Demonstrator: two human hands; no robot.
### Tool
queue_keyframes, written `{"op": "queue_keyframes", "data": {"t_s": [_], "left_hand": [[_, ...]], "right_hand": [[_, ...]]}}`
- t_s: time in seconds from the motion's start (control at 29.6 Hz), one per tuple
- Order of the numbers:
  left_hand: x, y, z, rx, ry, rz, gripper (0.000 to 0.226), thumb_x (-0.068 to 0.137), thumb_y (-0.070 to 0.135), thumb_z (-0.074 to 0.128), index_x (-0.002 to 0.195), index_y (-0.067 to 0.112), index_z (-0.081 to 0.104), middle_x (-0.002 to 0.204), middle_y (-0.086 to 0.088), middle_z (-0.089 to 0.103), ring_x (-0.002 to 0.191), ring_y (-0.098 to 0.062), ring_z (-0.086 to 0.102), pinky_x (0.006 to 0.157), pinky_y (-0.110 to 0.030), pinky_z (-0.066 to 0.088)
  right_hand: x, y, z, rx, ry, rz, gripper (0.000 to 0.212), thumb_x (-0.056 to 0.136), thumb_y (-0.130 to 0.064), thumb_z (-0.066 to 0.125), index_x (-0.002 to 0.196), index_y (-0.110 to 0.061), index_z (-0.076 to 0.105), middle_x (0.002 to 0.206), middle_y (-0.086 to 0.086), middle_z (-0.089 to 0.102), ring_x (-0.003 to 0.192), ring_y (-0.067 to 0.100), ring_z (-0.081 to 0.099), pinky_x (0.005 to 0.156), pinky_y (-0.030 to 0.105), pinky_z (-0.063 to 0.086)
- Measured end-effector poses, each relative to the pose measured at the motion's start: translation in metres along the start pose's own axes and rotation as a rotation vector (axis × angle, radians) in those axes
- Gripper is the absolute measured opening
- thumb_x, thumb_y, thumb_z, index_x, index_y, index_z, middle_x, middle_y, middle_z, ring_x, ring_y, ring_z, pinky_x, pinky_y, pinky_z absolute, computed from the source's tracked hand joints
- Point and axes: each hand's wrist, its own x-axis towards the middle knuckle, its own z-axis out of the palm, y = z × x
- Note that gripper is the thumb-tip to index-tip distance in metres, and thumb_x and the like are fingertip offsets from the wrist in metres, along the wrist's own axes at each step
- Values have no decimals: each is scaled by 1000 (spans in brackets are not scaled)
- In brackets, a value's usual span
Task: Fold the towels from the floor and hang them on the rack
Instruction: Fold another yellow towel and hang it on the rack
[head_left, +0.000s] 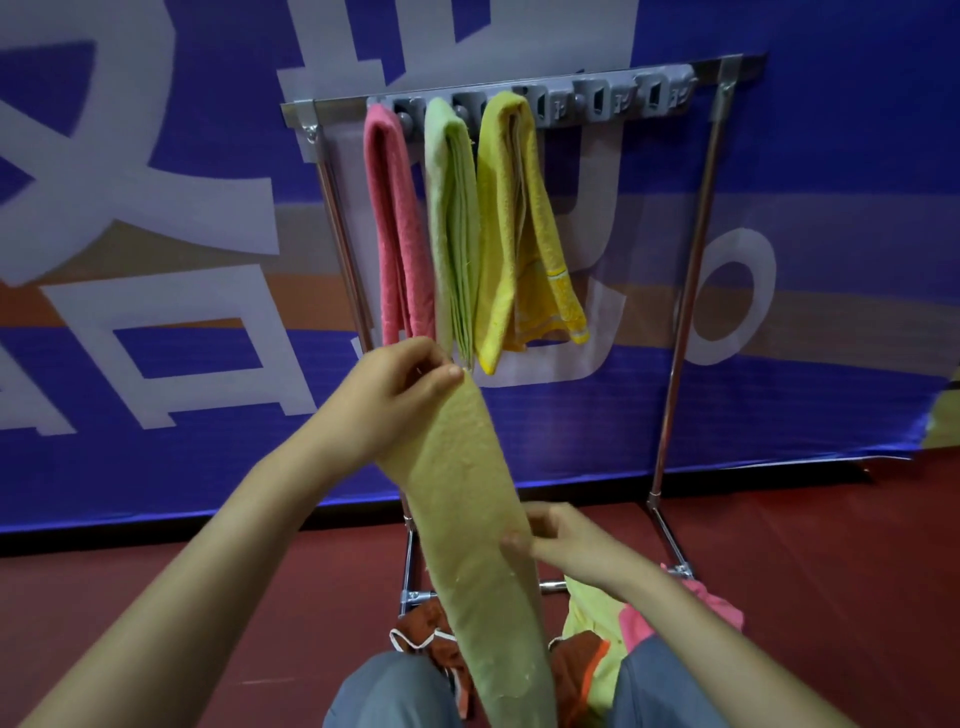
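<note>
Our knees (395, 691), in grey trousers, sat lowest in view, with a long pale green towel (467, 519) running up between them. Our left hand (400, 395) pinched its top end just below the hung towels, and our right hand (566, 540) pinched its edge midway down. On the metal rack (691, 260) hung three folded towels side by side: pink towel (397, 223), light green towel (452, 234), yellow towel (519, 234). A heap of towels (587, 618) lay on the red floor (156, 597) at the rack's foot.
</note>
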Motion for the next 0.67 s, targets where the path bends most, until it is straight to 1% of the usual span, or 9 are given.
{"op": "queue_keyframes", "data": {"t_s": [0.07,0.17,0.2,0.27,0.34,0.4,0.47,0.57,0.67], "left_hand": [[-5,-13,-8,56,13,-47,14,89,21,50,86,10,59,77,3,59,72,-8,53,66,-20,41],[-16,-35,-13,120,-18,-154,8,89,24,50,89,19,56,84,6,58,81,-10,54,68,-18,41],[-19,-39,-10,127,-69,-177,10,89,26,50,95,21,56,92,7,58,89,-11,54,74,-19,43],[-24,-39,2,136,-246,-180,28,88,32,49,115,22,51,112,10,49,106,-7,48,89,-19,38],[-28,-33,19,108,-408,-136,36,90,35,45,123,21,48,118,14,45,111,-2,45,90,-12,33],[-30,-28,35,14,-475,-98,27,91,38,41,110,24,55,105,14,54,97,3,50,85,-11,37],[-31,-26,43,-115,-460,-115,25,88,47,40,91,29,57,88,15,58,81,5,55,77,-15,41],[-32,-25,47,-203,-399,-95,40,82,60,41,77,23,57,70,10,54,63,3,50,64,-14,40],[-31,-20,51,-266,-364,-34,45,70,62,42,66,20,57,66,8,48,58,2,45,57,-12,37]], "right_hand": [[1,7,0,10,31,6,8,86,-6,55,90,-8,63,86,2,63,67,-7,58,69,10,46],[1,1,0,-28,37,-16,16,84,-6,59,72,-16,59,71,-3,56,58,-7,52,62,12,41],[1,-4,1,-36,19,-33,17,84,-6,59,70,-16,58,69,-4,55,57,-7,50,60,11,40],[0,-19,2,-31,-27,-75,19,85,-7,57,69,-16,57,66,-6,53,54,-7,50,57,9,39],[0,-35,4,-30,-73,-109,19,86,-6,57,70,-17,58,65,-8,54,55,-7,50,57,9,39],[-1,-49,5,-43,-110,-134,18,86,-6,56,74,-19,60,59,-13,57,56,-7,51,58,8,39],[-5,-61,2,-37,-139,-144,20,86,-3,54,77,-21,60,52,-19,59,54,-8,52,57,6,38],[-12,-72,-4,-12,-164,-153,22,87,-2,53,77,-20,60,51,-19,60,54,-8,53,56,6,40],[-17,-74,-10,-3,-167,-146,22,86,-3,55,74,-20,62,51,-18,58,53,-7,51,55,7,38]]}}
